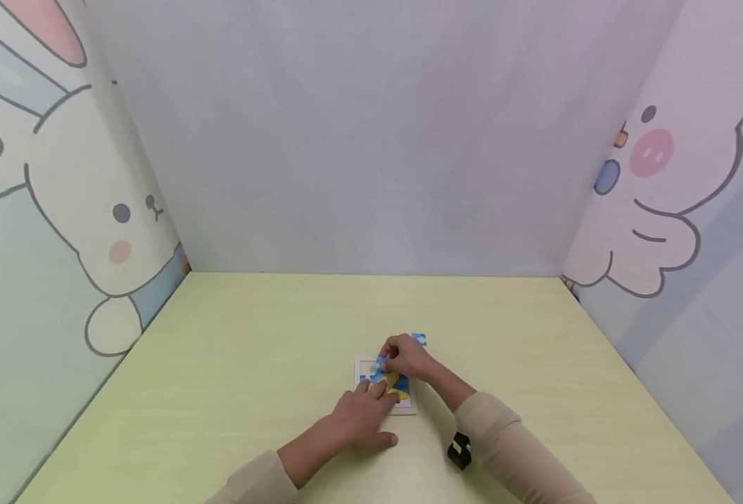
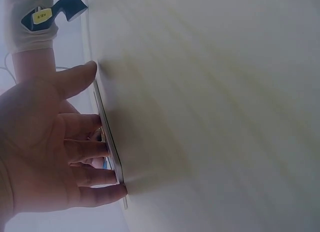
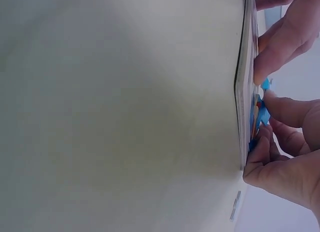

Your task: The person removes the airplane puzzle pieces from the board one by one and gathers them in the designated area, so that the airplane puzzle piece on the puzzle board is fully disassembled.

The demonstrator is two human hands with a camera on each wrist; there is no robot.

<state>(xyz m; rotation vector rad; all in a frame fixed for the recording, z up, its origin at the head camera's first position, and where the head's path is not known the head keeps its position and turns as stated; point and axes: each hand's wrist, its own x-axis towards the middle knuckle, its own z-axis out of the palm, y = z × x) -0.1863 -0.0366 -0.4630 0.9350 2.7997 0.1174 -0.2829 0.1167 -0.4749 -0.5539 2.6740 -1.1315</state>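
A small framed jigsaw puzzle [image 1: 412, 404] lies on the table, its blue and yellow picture partly covered by both hands. My left hand [image 1: 361, 416] rests its spread fingers on the near left part of the puzzle, thumb on the tabletop. In the left wrist view, those fingers [image 2: 90, 151] are nearly straight along the thin board [image 2: 113, 147]. From the far right, my right hand [image 1: 409, 355] pinches a blue puzzle piece [image 1: 380, 365] over the upper part of the frame. The right wrist view has this blue piece [image 3: 264, 114] tilted between thumb and fingers, close above the board [image 3: 244, 92].
Another blue and white puzzle piece [image 1: 419, 338] lies on the table [image 1: 251, 336] just beyond the right hand. A black device [image 1: 459, 451] sits at the right sleeve. Cartoon-printed side walls and a plain back curtain [image 1: 371, 140] surround the table.
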